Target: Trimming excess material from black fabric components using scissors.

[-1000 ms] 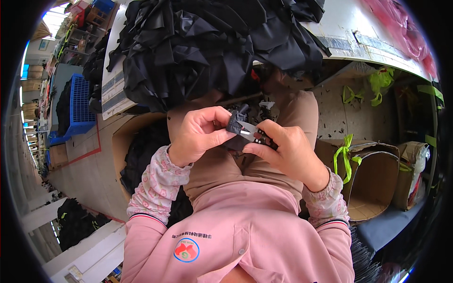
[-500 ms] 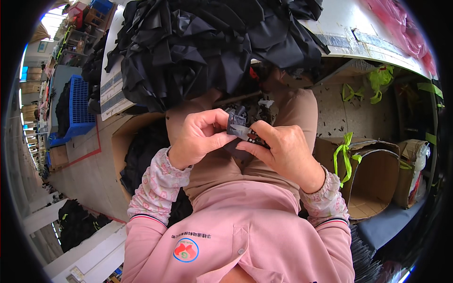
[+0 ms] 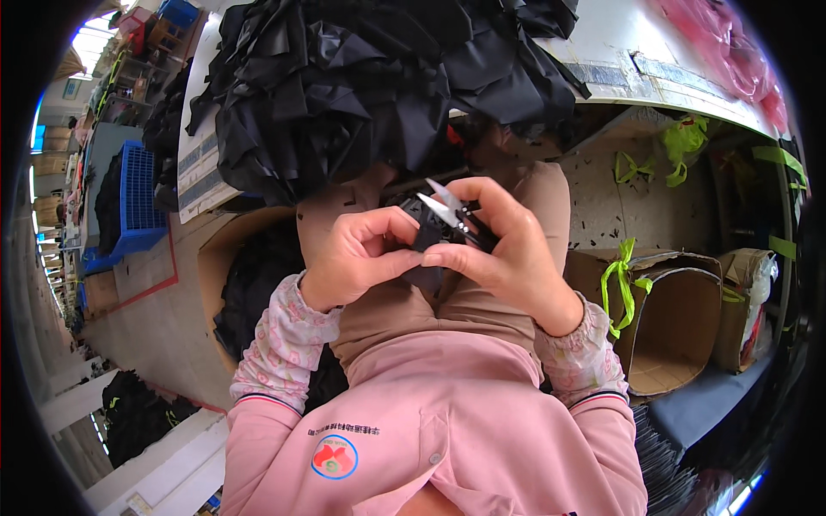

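Over my lap, my left hand (image 3: 357, 258) pinches a small black fabric piece (image 3: 428, 230) between thumb and fingers. Facing it, my right hand (image 3: 508, 249) is closed round a pair of thread snips (image 3: 452, 211); their two pale blades are apart and point up to the left. The right thumb tip presses on the edge of the same black piece. Part of the snips' handle is hidden in the right palm. Beyond both hands, a large heap of black fabric pieces (image 3: 344, 86) hangs over the table edge.
The white table (image 3: 607, 56) carries pink plastic (image 3: 731, 43) at far right. An open cardboard box (image 3: 680, 322) with a green ribbon (image 3: 621, 288) stands right. Left are a cardboard box (image 3: 211, 258) holding black material and a blue crate (image 3: 142, 193). Dark scraps dot the floor.
The snips have swung upward in my right hand, their blades now apart and off the fabric. My right thumb has come over to the black piece that my left hand still pinches.
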### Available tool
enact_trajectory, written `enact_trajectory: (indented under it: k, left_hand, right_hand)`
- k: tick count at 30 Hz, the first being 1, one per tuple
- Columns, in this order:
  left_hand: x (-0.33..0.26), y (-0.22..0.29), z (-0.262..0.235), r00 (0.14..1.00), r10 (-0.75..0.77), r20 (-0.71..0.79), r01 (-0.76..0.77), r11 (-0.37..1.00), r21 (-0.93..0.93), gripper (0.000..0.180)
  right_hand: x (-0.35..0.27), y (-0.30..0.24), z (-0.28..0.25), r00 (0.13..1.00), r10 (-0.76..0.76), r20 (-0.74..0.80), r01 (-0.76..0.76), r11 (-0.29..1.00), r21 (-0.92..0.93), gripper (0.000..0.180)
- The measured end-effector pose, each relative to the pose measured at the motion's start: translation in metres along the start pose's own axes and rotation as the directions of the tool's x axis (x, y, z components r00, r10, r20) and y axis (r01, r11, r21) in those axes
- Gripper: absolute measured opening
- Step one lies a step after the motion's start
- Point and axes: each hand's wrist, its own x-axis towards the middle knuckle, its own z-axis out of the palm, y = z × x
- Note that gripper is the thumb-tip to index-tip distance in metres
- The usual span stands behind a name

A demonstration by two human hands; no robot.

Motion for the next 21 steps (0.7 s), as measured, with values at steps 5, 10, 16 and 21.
enact_trajectory:
  k: [5,10,16,21]
  left_hand:
    - [-0.003,0.001,-0.002,0.993,0.037,0.108,-0.044,0.997,0.057,0.012]
    - [-0.007,0.006,-0.007,0.999,0.021,0.025,-0.02,0.999,-0.032,0.013]
    - [-0.045,0.018,-0.062,0.991,0.132,0.028,-0.131,0.883,0.451,0.012]
    - [-0.174,-0.04,-0.162,0.875,-0.105,-0.472,0.44,0.576,0.689,0.013]
  right_hand:
    - [0.015,0.018,0.003,0.988,0.135,-0.082,-0.128,0.988,0.083,0.011]
    - [0.017,0.032,-0.005,0.97,0.191,-0.148,-0.174,0.978,0.117,0.013]
    - [0.006,0.063,0.0,0.958,-0.067,-0.277,0.014,0.982,-0.19,0.012]
    - [-0.003,0.097,-0.016,0.978,0.059,-0.2,-0.136,0.909,-0.394,0.024]
